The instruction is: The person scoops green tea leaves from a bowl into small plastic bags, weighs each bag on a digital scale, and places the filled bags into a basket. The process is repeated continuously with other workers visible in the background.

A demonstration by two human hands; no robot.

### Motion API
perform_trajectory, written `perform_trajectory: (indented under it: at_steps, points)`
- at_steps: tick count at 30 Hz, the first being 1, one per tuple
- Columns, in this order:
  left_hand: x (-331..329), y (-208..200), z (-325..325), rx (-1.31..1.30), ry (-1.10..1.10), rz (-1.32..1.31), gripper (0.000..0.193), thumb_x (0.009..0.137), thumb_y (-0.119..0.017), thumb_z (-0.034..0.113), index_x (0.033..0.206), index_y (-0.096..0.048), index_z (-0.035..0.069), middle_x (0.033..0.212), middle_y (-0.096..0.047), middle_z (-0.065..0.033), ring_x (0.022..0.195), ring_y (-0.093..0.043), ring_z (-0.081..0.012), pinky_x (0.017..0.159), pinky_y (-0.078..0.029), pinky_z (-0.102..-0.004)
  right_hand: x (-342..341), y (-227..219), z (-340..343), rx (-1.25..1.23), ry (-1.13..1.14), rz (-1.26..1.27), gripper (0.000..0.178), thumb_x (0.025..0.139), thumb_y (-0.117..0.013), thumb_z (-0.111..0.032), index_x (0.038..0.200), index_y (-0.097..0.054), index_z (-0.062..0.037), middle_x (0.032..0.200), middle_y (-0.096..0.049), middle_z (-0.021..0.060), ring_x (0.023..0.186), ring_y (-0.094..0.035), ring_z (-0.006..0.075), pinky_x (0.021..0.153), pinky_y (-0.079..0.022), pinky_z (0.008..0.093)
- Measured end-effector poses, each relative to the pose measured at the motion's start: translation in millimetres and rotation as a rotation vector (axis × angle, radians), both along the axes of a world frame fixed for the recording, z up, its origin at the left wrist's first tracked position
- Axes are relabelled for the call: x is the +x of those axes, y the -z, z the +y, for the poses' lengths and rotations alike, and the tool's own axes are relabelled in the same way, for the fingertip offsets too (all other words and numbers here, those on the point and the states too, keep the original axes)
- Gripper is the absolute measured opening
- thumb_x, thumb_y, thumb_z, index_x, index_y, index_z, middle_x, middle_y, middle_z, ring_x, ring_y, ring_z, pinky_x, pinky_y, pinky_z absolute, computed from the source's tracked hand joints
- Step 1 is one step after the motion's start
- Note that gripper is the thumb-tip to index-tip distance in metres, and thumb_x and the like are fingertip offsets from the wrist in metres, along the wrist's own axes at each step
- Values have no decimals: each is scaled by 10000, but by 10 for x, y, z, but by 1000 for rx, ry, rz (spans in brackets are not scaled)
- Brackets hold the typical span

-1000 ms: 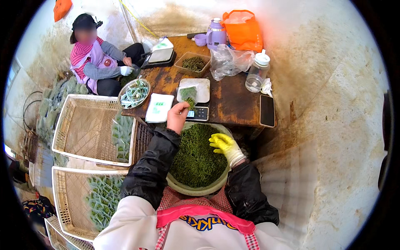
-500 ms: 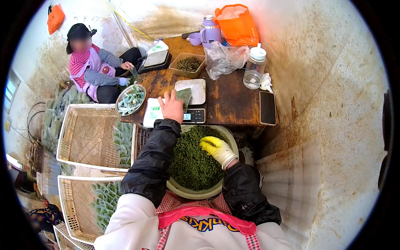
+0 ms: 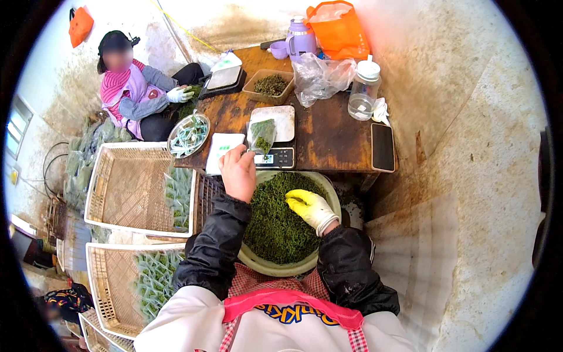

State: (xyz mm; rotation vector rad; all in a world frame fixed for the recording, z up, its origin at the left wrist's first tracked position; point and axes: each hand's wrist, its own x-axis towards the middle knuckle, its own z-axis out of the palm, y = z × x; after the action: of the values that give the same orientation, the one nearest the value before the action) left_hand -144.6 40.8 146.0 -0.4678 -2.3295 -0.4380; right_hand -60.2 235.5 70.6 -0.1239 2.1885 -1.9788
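Plastic bag [image 3: 262, 135] with green bits is at the scale [image 3: 285, 126].
Bare left hand [image 3: 237, 173] reaches the bag's near edge; gloved right hand [image 3: 311, 208] is curled over the basin [image 3: 275, 269]; whether either grips, I cannot tell.

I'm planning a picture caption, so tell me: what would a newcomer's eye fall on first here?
Probably the vivid orange bag at the far side of the wooden table. Next might come the yellow-and-white glove on the right hand, over the green bits heaped in a round tub at the centre. The pale crates at left, partly lined with small filled bags, also stand out.
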Motion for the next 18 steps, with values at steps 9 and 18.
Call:
perform_trajectory:
  at_steps: [9, 18]
  points:
    - [-268, 159, -50, 379, -176, -241, 318, 771, -721, 119, 1064, -625, 39, 1119, -611, -108, 1013, -560, -264, 862, -394, -385, -11, -19, 11, 105, 4, 56, 256, 869, -644, -200, 1072, -668, -47, 1022, -687, 143, 932, -655, 258, 837, -495, 313]
    - [-337, 552, 213, 1329, 14, -886, 212, 830, -712, 159, 967, -674, 1, 850, -635, -15, 767, -526, -107, 697, -429, -285, 5, -139, 31, 285, -25, 97, 251, 878, -640, -170, 1081, -657, -23, 1023, -684, 134, 942, -648, 233, 843, -490, 300]
